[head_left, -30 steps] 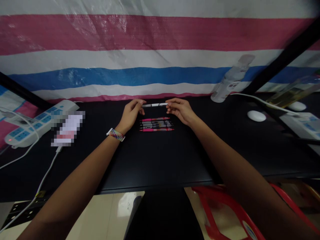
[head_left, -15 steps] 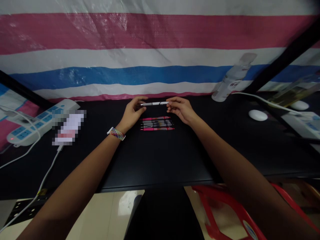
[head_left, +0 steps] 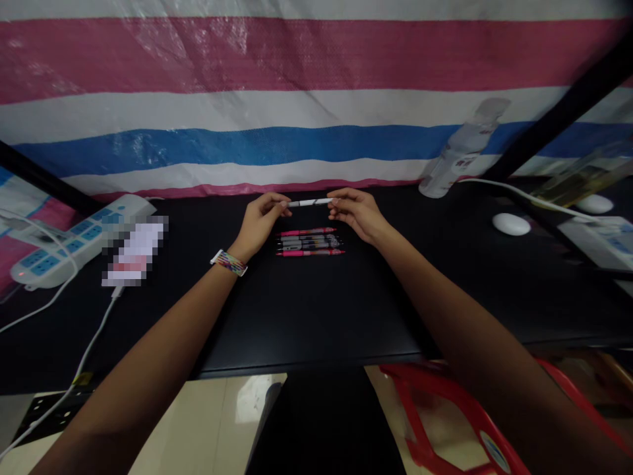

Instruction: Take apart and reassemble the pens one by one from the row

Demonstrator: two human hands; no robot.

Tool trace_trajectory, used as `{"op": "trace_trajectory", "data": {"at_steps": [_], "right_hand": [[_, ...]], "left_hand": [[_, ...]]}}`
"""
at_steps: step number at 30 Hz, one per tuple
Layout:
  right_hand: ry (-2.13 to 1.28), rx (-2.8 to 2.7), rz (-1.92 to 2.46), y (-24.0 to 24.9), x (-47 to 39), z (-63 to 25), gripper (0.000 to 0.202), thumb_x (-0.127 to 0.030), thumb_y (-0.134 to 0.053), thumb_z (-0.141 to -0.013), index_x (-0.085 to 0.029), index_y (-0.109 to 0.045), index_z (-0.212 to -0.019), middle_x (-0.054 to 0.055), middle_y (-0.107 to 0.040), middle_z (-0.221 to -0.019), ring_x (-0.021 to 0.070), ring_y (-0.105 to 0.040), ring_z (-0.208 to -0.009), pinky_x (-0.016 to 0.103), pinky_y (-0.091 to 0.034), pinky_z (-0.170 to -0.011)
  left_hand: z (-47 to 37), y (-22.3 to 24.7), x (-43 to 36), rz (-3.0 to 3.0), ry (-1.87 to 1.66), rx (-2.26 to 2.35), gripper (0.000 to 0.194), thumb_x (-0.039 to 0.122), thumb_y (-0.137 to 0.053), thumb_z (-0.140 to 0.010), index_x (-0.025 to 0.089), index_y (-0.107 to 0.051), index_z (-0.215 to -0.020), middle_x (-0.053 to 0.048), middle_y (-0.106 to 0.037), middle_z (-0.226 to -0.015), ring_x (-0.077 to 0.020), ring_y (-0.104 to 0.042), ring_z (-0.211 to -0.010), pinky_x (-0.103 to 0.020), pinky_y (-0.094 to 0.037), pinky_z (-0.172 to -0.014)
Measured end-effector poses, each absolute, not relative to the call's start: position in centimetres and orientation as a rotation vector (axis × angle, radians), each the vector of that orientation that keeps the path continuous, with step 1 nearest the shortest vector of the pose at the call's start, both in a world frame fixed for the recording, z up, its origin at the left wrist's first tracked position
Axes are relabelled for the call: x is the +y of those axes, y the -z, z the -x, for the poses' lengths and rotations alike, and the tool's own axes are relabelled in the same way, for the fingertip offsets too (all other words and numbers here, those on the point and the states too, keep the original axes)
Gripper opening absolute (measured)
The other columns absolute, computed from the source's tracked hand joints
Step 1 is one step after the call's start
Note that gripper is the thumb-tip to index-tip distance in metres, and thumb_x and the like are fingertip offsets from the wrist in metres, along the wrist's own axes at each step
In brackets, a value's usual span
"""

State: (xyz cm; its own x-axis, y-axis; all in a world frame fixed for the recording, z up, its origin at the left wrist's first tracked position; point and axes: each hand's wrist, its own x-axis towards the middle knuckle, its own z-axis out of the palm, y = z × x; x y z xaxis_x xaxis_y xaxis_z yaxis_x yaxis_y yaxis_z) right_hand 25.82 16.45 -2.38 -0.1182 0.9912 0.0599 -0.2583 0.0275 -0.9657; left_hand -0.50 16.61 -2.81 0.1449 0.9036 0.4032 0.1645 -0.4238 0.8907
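Note:
A white pen (head_left: 311, 202) with a grey end lies crosswise between my two hands, beyond a row of other pens. My left hand (head_left: 262, 221) pinches its grey left end between thumb and fingers. On the white right end, the fingertips of my right hand (head_left: 357, 212) are closed. Nearer to me, several pens lie side by side on the black table (head_left: 306, 310): a pink pen (head_left: 306, 232) at the far side, grey pens (head_left: 309, 244) in the middle, and another pink pen (head_left: 310, 253) at the near side.
To the left are a white power strip (head_left: 84, 237) and a blurred-out phone (head_left: 136, 251) on a white cable (head_left: 93, 349). A clear bottle (head_left: 462, 152) and a white mouse (head_left: 511, 224) stand to the right. Striped sheeting (head_left: 297, 59) hangs behind; a red stool (head_left: 410, 422) is below.
The fingers of my left hand have closed on the grey end of the white pen; before, they were spread around it. My right hand keeps its hold. The view has shifted slightly.

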Motion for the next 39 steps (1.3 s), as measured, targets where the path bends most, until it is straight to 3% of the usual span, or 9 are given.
{"op": "trace_trajectory", "data": {"at_steps": [3, 8, 13, 17, 24, 28, 33, 36, 39], "right_hand": [[-1.383, -1.132, 0.925, 2.4, 16.4, -25.8, 0.018, -0.025, -0.094, -0.080, -0.023, -0.082, -0.092, 0.003, -0.074, -0.085, 0.0176, -0.068, -0.079, 0.039, -0.065, -0.084], [-1.399, -1.130, 0.923, 2.3, 16.4, -25.8, 0.013, -0.021, -0.090, -0.082, -0.022, -0.082, -0.092, 0.002, -0.072, -0.083, 0.0165, -0.067, -0.077, 0.039, -0.064, -0.084], [-1.406, -1.140, 0.909, 2.3, 16.3, -25.8, 0.014, -0.020, -0.090, -0.084, -0.021, -0.083, -0.095, 0.003, -0.074, -0.085, 0.0163, -0.068, -0.078, 0.039, -0.063, -0.086], [-1.397, -1.121, 0.902, 2.3, 16.3, -25.8, 0.014, -0.020, -0.091, -0.082, -0.021, -0.083, -0.094, 0.002, -0.073, -0.082, 0.0164, -0.068, -0.077, 0.038, -0.064, -0.085], [-1.396, -1.154, 0.912, 2.4, 16.4, -25.9, 0.018, -0.024, -0.094, -0.083, -0.021, -0.081, -0.096, 0.004, -0.073, -0.086, 0.0174, -0.069, -0.079, 0.040, -0.065, -0.086], [-1.422, -1.140, 0.876, 2.5, 16.4, -25.8, 0.015, -0.025, -0.091, -0.086, -0.022, -0.081, -0.097, 0.002, -0.071, -0.085, 0.0147, -0.064, -0.074, 0.036, -0.062, -0.079], [-1.578, -1.083, 0.783, 1.7, 16.0, -25.6, 0.025, -0.043, -0.071, -0.103, -0.023, -0.080, -0.115, 0.004, -0.075, -0.090, 0.0151, -0.062, -0.070, 0.033, -0.059, -0.071], [-1.556, -1.110, 0.806, 1.2, 15.6, -25.5, 0.036, -0.053, -0.068, -0.104, -0.023, -0.078, -0.120, 0.008, -0.079, -0.101, 0.0203, -0.070, -0.082, 0.036, -0.062, -0.076], [-1.509, -1.106, 0.810, 1.5, 15.7, -25.2, 0.034, -0.051, -0.072, -0.102, -0.024, -0.076, -0.122, 0.007, -0.078, -0.100, 0.0219, -0.072, -0.090, 0.037, -0.064, -0.081]], "left_hand": [[0.6, 3.0, 16.7, -1.741, -1.339, 1.055, 0.012, 0.032, -0.074, -0.098, 0.022, -0.081, -0.098, -0.006, -0.079, -0.085, -0.0192, -0.074, -0.082, -0.035, -0.061, -0.084], [0.6, 3.1, 16.8, -1.812, -1.379, 1.097, 0.014, 0.024, -0.084, -0.085, 0.023, -0.079, -0.099, -0.007, -0.081, -0.098, -0.0203, -0.073, -0.088, -0.035, -0.060, -0.083], [0.5, 2.7, 16.5, -1.720, -1.368, 1.070, 0.012, 0.033, -0.080, -0.094, 0.022, -0.079, -0.099, -0.006, -0.078, -0.088, -0.0189, -0.074, -0.082, -0.033, -0.060, -0.080], [0.4, 2.6, 16.3, -1.781, -1.324, 1.095, 0.016, 0.037, -0.083, -0.091, 0.021, -0.083, -0.092, -0.006, -0.079, -0.081, -0.0193, -0.072, -0.077, -0.033, -0.058, -0.075], [0.4, 2.4, 16.1, -1.776, -1.377, 1.104, 0.010, 0.031, -0.086, -0.086, 0.022, -0.083, -0.091, -0.006, -0.083, -0.089, -0.0202, -0.075, -0.083, -0.035, -0.060, -0.079], [0.4, 2.3, 15.9, -1.770, -1.409, 1.108, 0.011, 0.032, -0.087, -0.088, 0.022, -0.084, -0.092, -0.006, -0.084, -0.090, -0.0206, -0.075, -0.084, -0.036, -0.061, -0.081], [0.3, 2.0, 15.9, -1.786, -1.463, 1.108, 0.009, 0.031, -0.084, -0.092, 0.022, -0.083, -0.094, -0.006, -0.084, -0.091, -0.0204, -0.075, -0.087, -0.035, -0.060, -0.085], [0.2, 2.0, 15.9, -1.769, -1.466, 1.135, 0.007, 0.027, -0.084, -0.091, 0.021, -0.083, -0.094, -0.004, -0.083, -0.091, -0.0199, -0.075, -0.088, -0.034, -0.060, -0.085], [0.2, 2.0, 16.0, -1.760, -1.441, 1.134, 0.007, 0.025, -0.085, -0.090, 0.020, -0.082, -0.095, -0.004, -0.082, -0.091, -0.0191, -0.075, -0.087, -0.032, -0.059, -0.083]]}}
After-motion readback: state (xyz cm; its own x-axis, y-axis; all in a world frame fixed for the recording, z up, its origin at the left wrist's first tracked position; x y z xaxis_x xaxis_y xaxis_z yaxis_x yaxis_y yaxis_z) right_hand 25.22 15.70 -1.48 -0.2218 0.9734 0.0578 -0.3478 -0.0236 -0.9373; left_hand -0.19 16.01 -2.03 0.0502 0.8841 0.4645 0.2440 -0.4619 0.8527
